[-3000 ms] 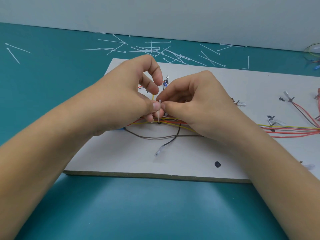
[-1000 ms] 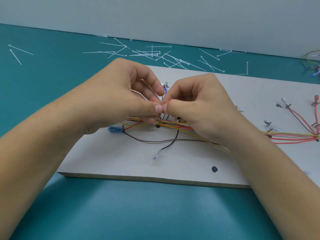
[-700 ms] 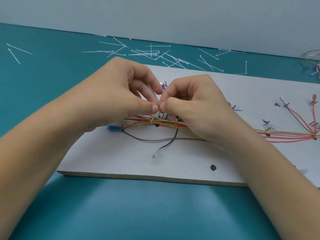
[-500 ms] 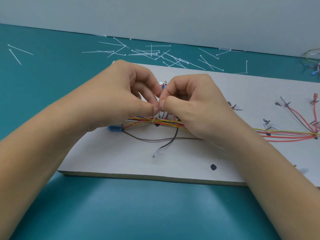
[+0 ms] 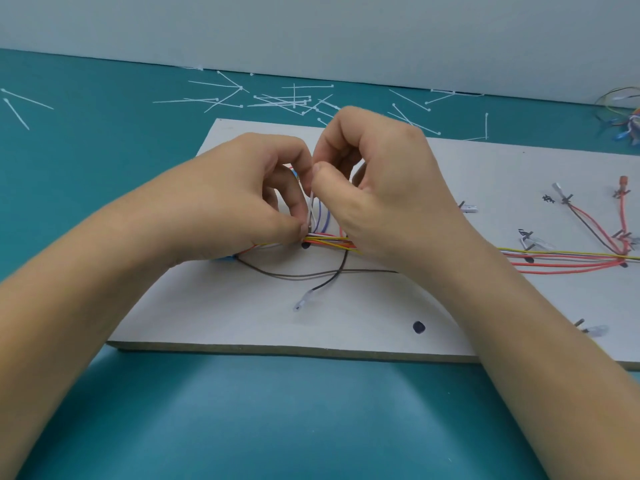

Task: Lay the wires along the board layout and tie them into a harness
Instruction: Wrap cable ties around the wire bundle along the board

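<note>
A white layout board lies on the teal table. A bundle of red, yellow and orange wires runs across its middle toward the right. A white cable tie stands up from the bundle. My left hand pinches the tie's head down at the bundle. My right hand pinches the tie's tail, raised above the bundle. A brown wire and a black wire with a clear terminal lie loose in front.
Several loose white cable ties lie scattered on the teal table behind the board. More red wires on pegs fan out at the board's right. A bunch of spare wires sits at the far right edge.
My right hand has risen away from my left hand, drawing the tie's tail upward. My left hand stays low at the bundle. The two thumbs no longer touch.
</note>
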### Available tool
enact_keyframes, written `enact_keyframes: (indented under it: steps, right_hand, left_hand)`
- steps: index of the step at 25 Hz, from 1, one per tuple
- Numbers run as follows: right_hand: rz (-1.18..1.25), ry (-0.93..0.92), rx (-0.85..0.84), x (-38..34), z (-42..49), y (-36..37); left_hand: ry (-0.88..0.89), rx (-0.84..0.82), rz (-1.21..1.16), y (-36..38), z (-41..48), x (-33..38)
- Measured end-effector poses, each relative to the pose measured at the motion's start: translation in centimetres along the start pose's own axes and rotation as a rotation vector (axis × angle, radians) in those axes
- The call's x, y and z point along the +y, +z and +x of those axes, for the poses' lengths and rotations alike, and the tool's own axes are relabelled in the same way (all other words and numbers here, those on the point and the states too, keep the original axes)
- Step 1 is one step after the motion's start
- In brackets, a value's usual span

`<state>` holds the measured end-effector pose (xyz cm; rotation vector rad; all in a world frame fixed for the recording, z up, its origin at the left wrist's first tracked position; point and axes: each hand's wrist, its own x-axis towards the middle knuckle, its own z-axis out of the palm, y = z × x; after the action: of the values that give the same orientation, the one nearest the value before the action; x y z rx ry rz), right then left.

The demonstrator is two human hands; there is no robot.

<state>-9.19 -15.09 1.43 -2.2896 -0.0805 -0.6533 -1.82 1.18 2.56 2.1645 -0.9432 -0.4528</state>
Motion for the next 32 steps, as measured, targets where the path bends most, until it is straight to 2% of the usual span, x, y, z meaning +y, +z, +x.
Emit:
enact_keyframes:
  steps: [2, 4, 9, 11, 13, 15, 19, 26, 29, 32]
  right_hand:
    - [-0.047, -0.052, 0.032, 0.11, 0.16, 0.33]
    - [-0.029, -0.022, 0.042, 0.06, 0.2, 0.77]
    - [0.202, 0.288, -0.011, 0.26, 0.42, 0.33]
    - [0.255, 0.349, -0.118, 0.36, 0.14, 0.11]
    - [0.288, 0.392, -0.147, 0.43, -0.19, 0.13]
    - [0.142, 0.368, -0.105, 0.72, -0.17, 0.09]
    - [-0.15, 0.208, -0.055, 0.74, 0.06, 0.07]
    - [-0.21, 0.066, 0.042, 0.27, 0.18, 0.76]
    - [-0.191, 0.081, 0.048, 0.05, 0.23, 0.81]
    - [-0.189, 0.197, -0.072, 0.03, 0.3, 0.27]
  left_hand:
    - [0.005, -0.01, 0.022, -0.03, 0.04, -0.01]
    - [0.015, -0.014, 0.031, -0.02, 0.02, -0.08]
    - [0.033, -0.012, -0.007, 0.24, 0.12, -0.58]
    - [0.021, 0.0, -0.047, 0.29, 0.16, -0.77]
    - [0.017, 0.009, -0.083, 0.41, 0.18, -0.83]
    - [0.027, 0.026, -0.111, 0.58, 0.23, -0.9]
    - [-0.01, 0.018, -0.112, 0.51, 0.33, -0.81]
    - [-0.029, -0.02, -0.015, 0.06, 0.3, -0.29]
    - [-0.027, -0.008, 0.013, 0.13, 0.28, -0.26]
    - [0.005, -0.014, 0.0, 0.42, 0.18, -0.44]
